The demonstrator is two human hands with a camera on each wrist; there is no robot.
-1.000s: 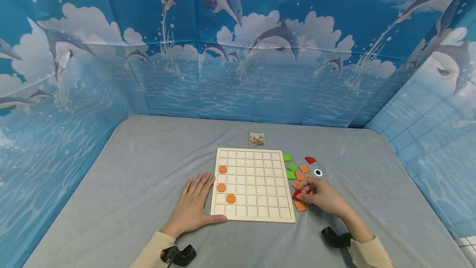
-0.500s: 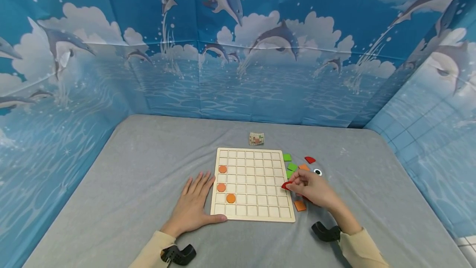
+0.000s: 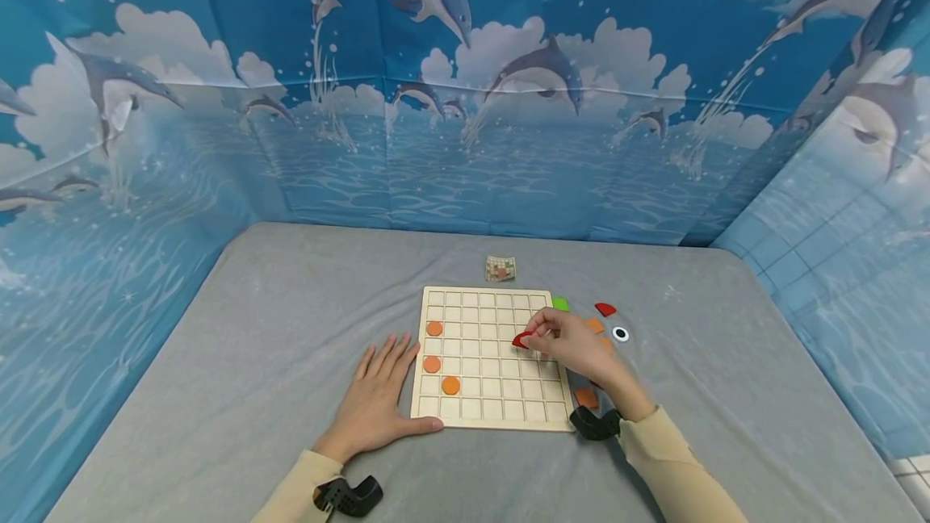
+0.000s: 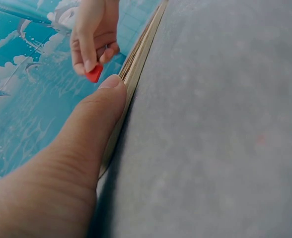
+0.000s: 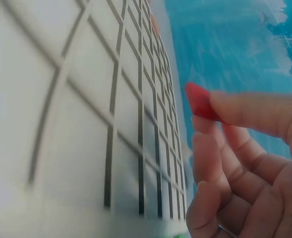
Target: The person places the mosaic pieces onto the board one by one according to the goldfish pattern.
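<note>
A wooden grid board [image 3: 472, 410] lies on the grey cloth, with three orange discs [image 3: 450, 385] in cells along its left side. My left hand [image 3: 378, 398] rests with fingers spread at the board's left edge, the thumb along the front corner. Above the right part of the grid, my right hand [image 3: 570, 339] pinches a red quarter-circle piece [image 3: 521, 340] between thumb and fingers. In the right wrist view that red piece [image 5: 200, 101] is held clear of the grid surface. The left wrist view shows the left thumb [image 4: 99, 114] against the board's edge.
Right of the board lie orange squares [image 3: 585, 398], a green square [image 3: 560, 303], another red quarter-circle [image 3: 605, 309] and a white ring with a black centre [image 3: 620, 334]. A small patterned card [image 3: 500, 268] sits behind the board. A dolphin-print curtain [image 3: 465, 160] surrounds the table.
My right hand has carried the red piece from the loose pieces on the right, leftward and away from me over the board. The left hand has stayed in place.
</note>
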